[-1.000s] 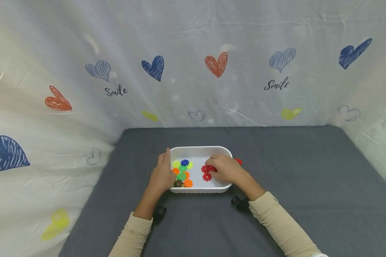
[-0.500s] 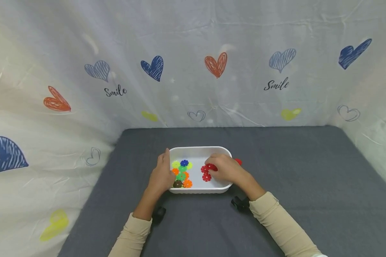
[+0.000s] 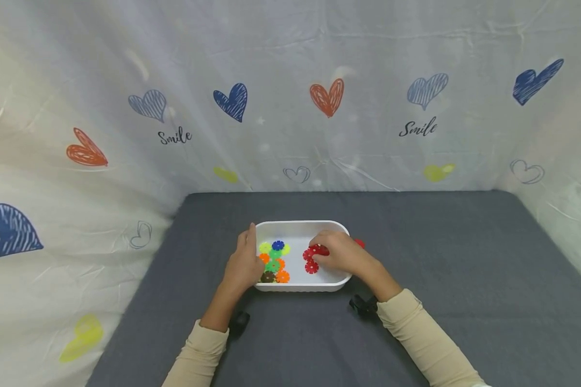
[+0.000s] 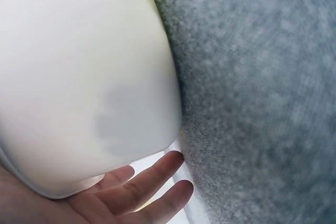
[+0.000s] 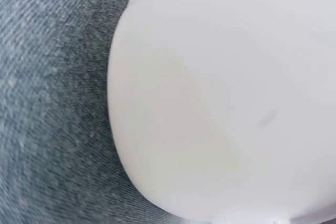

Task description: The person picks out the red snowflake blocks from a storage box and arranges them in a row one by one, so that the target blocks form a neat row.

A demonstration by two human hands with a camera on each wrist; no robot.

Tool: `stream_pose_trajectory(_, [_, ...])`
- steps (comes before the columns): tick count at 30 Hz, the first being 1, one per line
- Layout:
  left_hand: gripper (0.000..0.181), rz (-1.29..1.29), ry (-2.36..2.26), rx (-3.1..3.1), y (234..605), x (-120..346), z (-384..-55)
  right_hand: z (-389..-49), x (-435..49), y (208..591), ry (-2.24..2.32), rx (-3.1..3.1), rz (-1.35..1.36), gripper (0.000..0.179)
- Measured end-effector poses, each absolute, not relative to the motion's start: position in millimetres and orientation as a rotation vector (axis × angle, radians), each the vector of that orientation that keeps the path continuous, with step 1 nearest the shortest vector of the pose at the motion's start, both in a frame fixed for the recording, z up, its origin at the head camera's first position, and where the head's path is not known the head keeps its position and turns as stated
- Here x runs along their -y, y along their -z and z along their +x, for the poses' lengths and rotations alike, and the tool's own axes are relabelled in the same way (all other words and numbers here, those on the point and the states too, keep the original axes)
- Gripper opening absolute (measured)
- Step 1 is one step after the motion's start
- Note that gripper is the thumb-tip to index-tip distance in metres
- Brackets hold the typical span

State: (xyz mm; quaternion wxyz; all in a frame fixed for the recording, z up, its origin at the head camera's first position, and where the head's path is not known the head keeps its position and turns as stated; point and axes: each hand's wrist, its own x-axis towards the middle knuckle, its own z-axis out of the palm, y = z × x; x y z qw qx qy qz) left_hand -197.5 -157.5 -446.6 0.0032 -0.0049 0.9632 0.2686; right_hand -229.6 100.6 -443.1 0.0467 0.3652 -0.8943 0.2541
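Note:
A white plastic tray (image 3: 302, 287) stands on the grey cloth. My left hand (image 3: 242, 263) grips its left end, thumb over the rim; in the left wrist view, fingers (image 4: 149, 179) extend past the tray's outer wall (image 4: 79, 66). Inside, at the right, my right hand (image 3: 339, 252) pinches a red notched flower-shaped disc (image 3: 323, 250), partly covered by the fingers. More red discs (image 3: 312, 267) lie right below the fingertips. The right wrist view shows only the tray's outer wall (image 5: 210, 87) and cloth; the right hand is out of that view.
Several green, yellow, orange, blue and brown discs (image 3: 274, 263) lie at the tray's left side. Something red (image 3: 359, 243) shows just outside the tray's right end. Grey cloth (image 3: 440, 258) surrounds the tray, with a heart-printed curtain (image 3: 271, 156) behind and at the sides.
My right fingers have shifted slightly at the red discs, and the pinched disc has moved a touch to the right. The left hand and tray stay put.

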Motion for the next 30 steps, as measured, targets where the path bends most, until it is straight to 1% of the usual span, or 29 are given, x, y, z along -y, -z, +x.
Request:
stream_pose_trajectory(10, [0.089, -0.021, -0.862, -3.026, 449.0, 156.9, -197.0, -232.6, -104.4, 438.4, -0.863, 2.770, 1.130, 0.027])
stream_pose_trajectory(27, [0.090, -0.034, -0.857, -3.007, 448.1, 156.9, -196.4, -229.5, -124.8, 415.7, -0.965, 2.826, 0.983, 0.034])
stream_pose_trajectory(30, [0.089, -0.032, -0.865, -3.004, 447.5, 156.5, -196.3, -229.0, -130.3, 411.2, -0.988, 2.848, 0.945, 0.033])
